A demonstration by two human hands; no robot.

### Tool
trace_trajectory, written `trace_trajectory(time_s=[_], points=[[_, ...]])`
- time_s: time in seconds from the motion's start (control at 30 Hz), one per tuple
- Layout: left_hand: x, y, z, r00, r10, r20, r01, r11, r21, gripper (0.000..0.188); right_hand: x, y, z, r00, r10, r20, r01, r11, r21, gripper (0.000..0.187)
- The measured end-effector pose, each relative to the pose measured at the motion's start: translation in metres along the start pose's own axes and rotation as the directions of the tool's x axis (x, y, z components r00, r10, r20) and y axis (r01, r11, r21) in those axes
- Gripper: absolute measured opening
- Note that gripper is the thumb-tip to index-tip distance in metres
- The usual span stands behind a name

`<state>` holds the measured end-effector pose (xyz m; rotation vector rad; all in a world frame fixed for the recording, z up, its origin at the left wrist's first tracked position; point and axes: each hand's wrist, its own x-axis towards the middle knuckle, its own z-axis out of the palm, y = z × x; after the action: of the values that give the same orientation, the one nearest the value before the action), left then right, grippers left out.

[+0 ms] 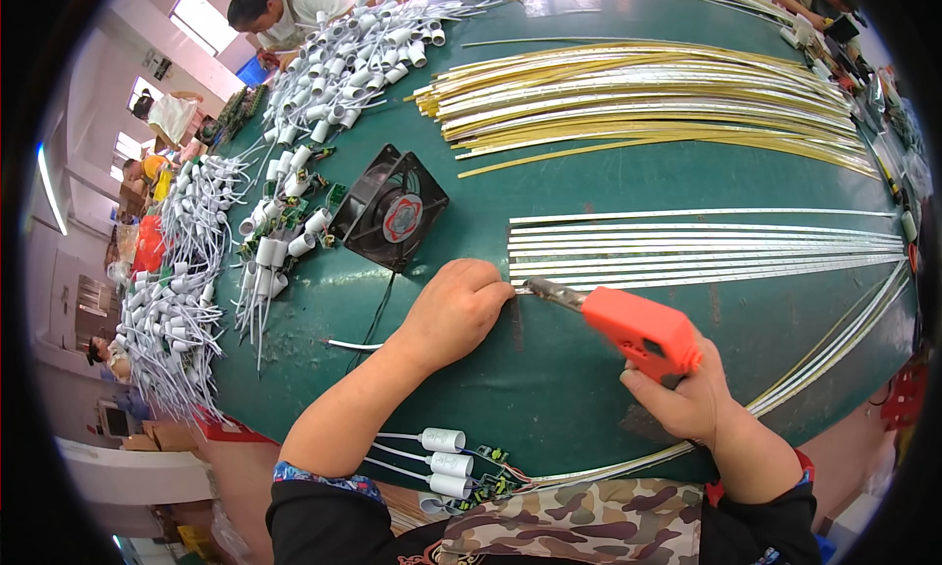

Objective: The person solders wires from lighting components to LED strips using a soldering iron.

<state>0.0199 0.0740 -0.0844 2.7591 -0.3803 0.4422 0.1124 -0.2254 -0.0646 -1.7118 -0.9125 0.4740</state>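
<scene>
My right hand is wrapped round the handle of a red-orange soldering gun. Its metal nose points left and meets the left end of the nearest strip in a row of thin white strips. At that same end, just left of the nose, my left hand is closed in a pinch against the table. Whatever its fingertips hold is hidden. The strips lie side by side, running off to the right. A black square fan stands beyond my left hand, tilted, with a dark cord trailing toward me.
Yellow and white strips lie bundled at the back of the green table. White cylinders with cables heap along the left; several more with circuit boards lie by my apron. A strip bundle curves round my right arm. Other people work beyond.
</scene>
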Motion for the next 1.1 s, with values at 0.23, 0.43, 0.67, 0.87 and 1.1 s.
trace_trajectory(time_s=[0.23, 0.43, 0.67, 0.87, 1.1], points=[[0.001, 0.001, -0.001, 0.999, -0.013, 0.032, 0.013, 1.000, -0.005, 0.022, 0.000, 0.001, -0.004, 0.993, 0.085, -0.083, -0.068, 0.980, 0.189, 0.045], [0.001, 0.001, -0.002, 1.000, -0.010, 0.020, 0.010, 1.000, -0.011, 0.022, 0.002, -0.003, -0.004, 0.995, 0.054, -0.085, -0.038, 0.983, 0.180, 0.046], [0.004, 0.005, -0.009, 0.999, 0.006, 0.042, -0.007, 1.000, 0.015, 0.027, 0.001, -0.007, -0.010, 0.993, 0.112, -0.042, -0.102, 0.974, 0.201, 0.050], [-0.024, 0.012, -0.028, 0.971, -0.237, 0.032, 0.232, 0.966, 0.111, 0.039, 0.002, -0.008, -0.012, 0.994, 0.102, -0.037, -0.092, 0.975, 0.202, 0.050], [-0.030, 0.019, -0.049, 0.926, -0.269, 0.266, 0.340, 0.900, -0.273, 0.027, -0.006, -0.008, -0.008, 0.974, 0.140, -0.177, -0.069, 0.931, 0.359, 0.047]])
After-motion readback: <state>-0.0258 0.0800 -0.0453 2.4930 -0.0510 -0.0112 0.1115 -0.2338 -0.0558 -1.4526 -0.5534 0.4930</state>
